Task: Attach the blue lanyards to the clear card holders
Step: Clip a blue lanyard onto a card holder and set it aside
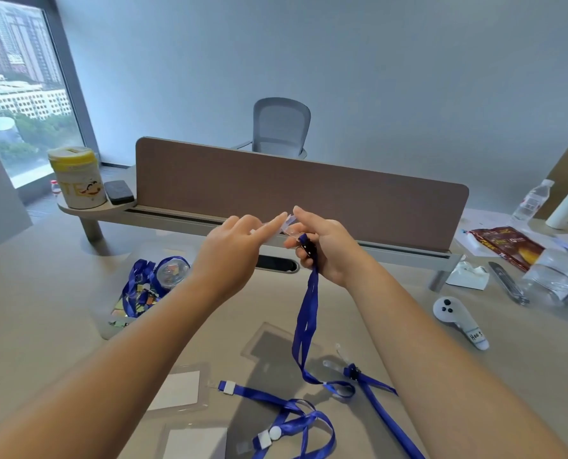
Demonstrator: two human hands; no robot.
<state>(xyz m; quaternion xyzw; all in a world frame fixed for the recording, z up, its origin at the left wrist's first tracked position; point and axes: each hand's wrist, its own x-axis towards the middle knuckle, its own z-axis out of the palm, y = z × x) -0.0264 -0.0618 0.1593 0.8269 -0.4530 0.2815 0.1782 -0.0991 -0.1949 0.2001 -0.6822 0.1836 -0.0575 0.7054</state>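
Both hands are raised above the middle of the desk [392, 313], working close together. The right hand [322, 246] is closed around the clip end of a blue lanyard [306, 313], fingers curled tight on the dark fastener so the ribbon hangs straight down and its loop trails onto the desk near the front edge. Pinched at the fingertips of that same hand is a small clear piece — probably the plastic strap or the top of a card holder, though it is too glassy to tell apart from here. The left hand [233, 246] holds nothing; its fingers are half open and the forefinger is stretched out to touch the clear piece, seemingly steadying or feeding it toward the clip.

The spare parts are laid within easy reach. Two clear card holders with white inserts lie toward the near left of the desk, one [178, 389] just behind the other [196, 442], and more blue lanyards [289, 415] sprawl beside them along the front edge. A clear tray [110, 326] at the left side holds extra lanyards and a small tub of clips — stock for later. A white controller [455, 316] sits at the right, well apart from the work.
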